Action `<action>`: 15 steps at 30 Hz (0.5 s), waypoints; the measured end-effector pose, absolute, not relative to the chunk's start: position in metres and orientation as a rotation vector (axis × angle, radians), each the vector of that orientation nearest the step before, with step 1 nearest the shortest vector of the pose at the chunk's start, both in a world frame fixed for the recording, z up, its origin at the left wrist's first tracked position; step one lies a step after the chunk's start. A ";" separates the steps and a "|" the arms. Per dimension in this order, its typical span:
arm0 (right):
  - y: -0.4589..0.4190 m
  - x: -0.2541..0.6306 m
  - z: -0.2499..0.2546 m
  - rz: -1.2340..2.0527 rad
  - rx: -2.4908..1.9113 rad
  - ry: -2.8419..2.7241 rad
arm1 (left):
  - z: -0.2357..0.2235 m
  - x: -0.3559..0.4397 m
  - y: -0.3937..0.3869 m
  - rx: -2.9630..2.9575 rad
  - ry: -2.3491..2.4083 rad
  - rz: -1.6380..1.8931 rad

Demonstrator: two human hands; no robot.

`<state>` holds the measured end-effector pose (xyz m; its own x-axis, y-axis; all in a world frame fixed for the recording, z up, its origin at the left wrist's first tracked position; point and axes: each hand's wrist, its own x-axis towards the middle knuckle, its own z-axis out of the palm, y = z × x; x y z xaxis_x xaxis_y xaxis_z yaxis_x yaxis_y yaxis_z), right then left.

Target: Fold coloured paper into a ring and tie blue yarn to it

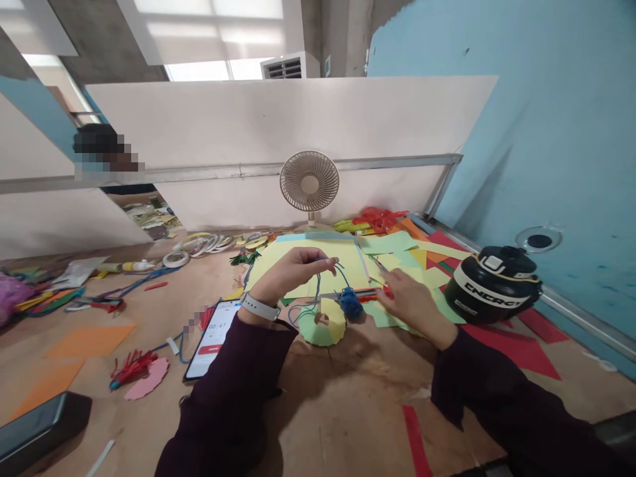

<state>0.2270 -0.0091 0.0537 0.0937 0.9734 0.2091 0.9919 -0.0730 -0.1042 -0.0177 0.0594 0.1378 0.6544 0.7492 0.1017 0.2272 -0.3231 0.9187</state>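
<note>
My left hand (305,266) pinches a blue cord (318,285) between thumb and fingertips. The cord loops down toward a scalloped paper ring (332,329) in green and yellow, with a hole in its middle. Beside the ring is a blue bundle of cord (352,303); whether it hangs or rests on the table I cannot tell. My right hand (408,298) is closed around scissors (380,264), whose blades point up and left while the handles are mostly covered by the fingers. Just left of that hand, a red-and-metal tool (368,295) lies partly hidden.
Yellow and green paper sheets (293,265) spread behind my hands. A black jug (489,285) stands at right, a small fan (310,182) at the back. A phone (211,341), a pink paper piece (149,379) and red tassel (134,366) lie left. Another person's head shows behind the partition.
</note>
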 end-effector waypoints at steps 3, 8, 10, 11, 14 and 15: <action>-0.009 0.195 0.052 0.076 -1.732 -2.290 | 0.135 -0.018 0.055 1.881 0.807 0.628; 0.003 0.187 0.053 0.197 -1.618 -2.328 | 0.133 -0.031 0.044 1.884 0.845 0.592; 0.011 0.204 0.061 0.204 -1.627 -2.259 | 0.134 -0.038 0.039 1.856 0.866 0.612; 0.015 0.213 0.066 0.186 -1.653 -2.195 | 0.134 -0.041 0.037 1.834 0.873 0.622; 0.025 0.232 0.078 0.149 -1.686 -2.020 | 0.132 -0.046 0.034 1.763 0.862 0.630; 0.025 0.232 0.081 0.180 -1.634 -1.946 | 0.131 -0.047 0.034 1.745 0.855 0.630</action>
<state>0.2323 0.0248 0.0807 -0.0759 0.9356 0.3448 0.8565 0.2383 -0.4579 -0.0466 0.0340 0.1311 0.6066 0.7949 0.0099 0.2456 -0.1992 0.9487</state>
